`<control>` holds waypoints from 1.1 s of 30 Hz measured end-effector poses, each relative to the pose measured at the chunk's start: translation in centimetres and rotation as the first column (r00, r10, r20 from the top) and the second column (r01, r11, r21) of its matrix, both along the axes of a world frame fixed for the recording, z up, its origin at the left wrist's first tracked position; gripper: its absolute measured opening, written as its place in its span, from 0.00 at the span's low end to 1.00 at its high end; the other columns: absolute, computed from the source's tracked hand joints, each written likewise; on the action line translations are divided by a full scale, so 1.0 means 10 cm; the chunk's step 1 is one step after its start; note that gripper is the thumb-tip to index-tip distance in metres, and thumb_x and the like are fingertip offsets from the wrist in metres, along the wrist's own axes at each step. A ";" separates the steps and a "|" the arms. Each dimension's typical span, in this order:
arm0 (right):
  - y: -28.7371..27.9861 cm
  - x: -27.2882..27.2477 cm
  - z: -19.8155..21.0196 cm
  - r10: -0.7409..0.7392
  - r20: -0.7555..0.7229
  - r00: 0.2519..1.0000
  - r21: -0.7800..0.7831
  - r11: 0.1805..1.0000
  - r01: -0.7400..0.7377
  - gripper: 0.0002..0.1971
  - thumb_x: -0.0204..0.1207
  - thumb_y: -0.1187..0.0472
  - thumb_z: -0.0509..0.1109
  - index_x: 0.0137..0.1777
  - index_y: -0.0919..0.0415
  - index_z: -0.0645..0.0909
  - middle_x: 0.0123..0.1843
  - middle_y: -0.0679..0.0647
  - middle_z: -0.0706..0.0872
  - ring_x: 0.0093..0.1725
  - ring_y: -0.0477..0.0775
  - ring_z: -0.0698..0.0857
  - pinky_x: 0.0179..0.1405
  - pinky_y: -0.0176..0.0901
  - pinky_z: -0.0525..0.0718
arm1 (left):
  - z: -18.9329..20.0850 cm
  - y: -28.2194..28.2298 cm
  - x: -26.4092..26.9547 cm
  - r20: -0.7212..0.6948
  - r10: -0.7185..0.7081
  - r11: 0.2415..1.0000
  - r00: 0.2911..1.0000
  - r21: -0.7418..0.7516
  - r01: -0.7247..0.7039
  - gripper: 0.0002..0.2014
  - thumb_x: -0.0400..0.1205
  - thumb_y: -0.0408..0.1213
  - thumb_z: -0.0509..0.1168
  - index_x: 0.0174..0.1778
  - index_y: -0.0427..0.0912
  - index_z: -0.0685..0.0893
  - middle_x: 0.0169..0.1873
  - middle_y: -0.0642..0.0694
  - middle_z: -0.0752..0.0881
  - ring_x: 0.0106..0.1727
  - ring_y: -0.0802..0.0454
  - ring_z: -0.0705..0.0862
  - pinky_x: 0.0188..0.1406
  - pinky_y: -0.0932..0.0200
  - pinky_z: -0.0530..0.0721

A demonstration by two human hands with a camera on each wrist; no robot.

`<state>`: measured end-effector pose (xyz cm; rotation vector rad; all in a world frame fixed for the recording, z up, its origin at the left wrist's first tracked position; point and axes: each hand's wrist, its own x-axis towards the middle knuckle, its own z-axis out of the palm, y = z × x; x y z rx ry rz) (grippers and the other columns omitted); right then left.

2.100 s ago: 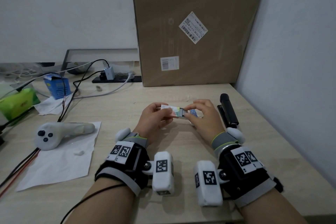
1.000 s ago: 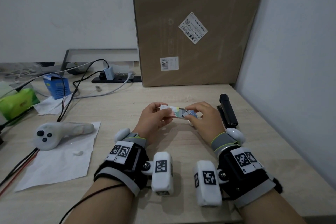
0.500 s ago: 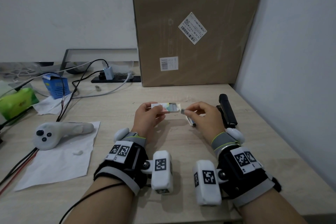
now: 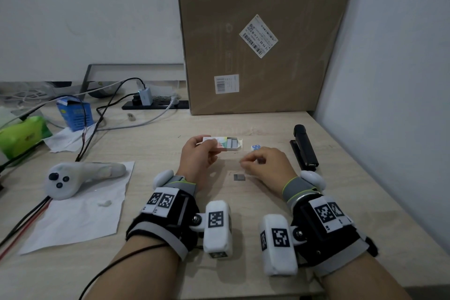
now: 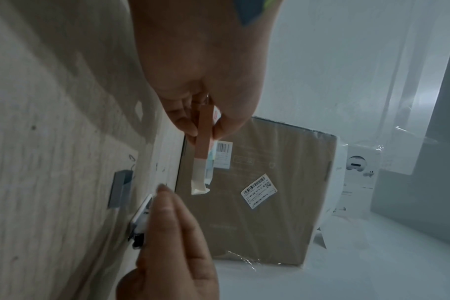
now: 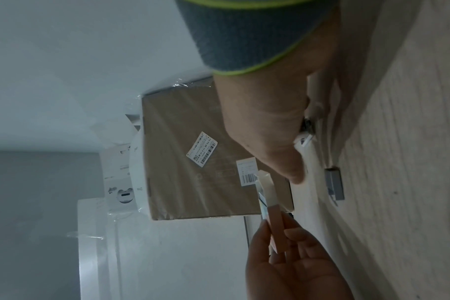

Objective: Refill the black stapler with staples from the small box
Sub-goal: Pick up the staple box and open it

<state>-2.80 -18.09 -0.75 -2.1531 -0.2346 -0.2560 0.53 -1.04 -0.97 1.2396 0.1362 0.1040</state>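
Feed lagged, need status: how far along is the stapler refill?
Done: small box is open, held by the left hand; a staple strip lies on the desk. In hand: right hand hovers near that strip. Left: black stapler sits untouched, unloaded.

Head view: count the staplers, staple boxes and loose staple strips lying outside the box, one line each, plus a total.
stapler: 1
staple box: 1
loose strip: 1
Total: 3
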 end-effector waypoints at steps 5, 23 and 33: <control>0.02 0.02 0.04 -0.138 0.017 0.990 0.313 0.941 0.126 0.05 0.77 0.59 0.67 0.50 0.53 0.82 0.44 0.47 0.86 0.37 0.48 0.84 0.45 0.49 0.85 | 0.03 -0.02 -0.04 0.004 -0.047 0.999 0.999 -0.026 0.047 0.09 0.80 0.30 0.63 0.56 0.37 0.78 0.43 0.37 0.86 0.30 0.56 0.87 0.31 0.63 0.78; 0.03 -0.02 0.08 -0.052 -0.143 0.988 0.606 0.785 0.129 0.05 0.74 0.66 0.71 0.43 0.54 0.84 0.38 0.51 0.90 0.33 0.43 0.89 0.37 0.39 0.82 | 0.05 -0.09 -0.11 0.084 -0.210 0.978 0.974 0.003 0.210 0.11 0.79 0.25 0.65 0.56 0.35 0.77 0.43 0.39 0.84 0.39 0.51 0.85 0.33 0.67 0.84; 0.02 -0.02 0.07 -0.077 -0.147 0.986 0.594 0.791 0.150 0.03 0.71 0.65 0.74 0.42 0.58 0.85 0.36 0.53 0.89 0.28 0.40 0.85 0.32 0.35 0.80 | 0.04 -0.08 -0.13 0.078 -0.270 0.963 0.960 0.007 0.270 0.10 0.78 0.24 0.67 0.54 0.34 0.77 0.47 0.34 0.85 0.42 0.47 0.86 0.37 0.65 0.87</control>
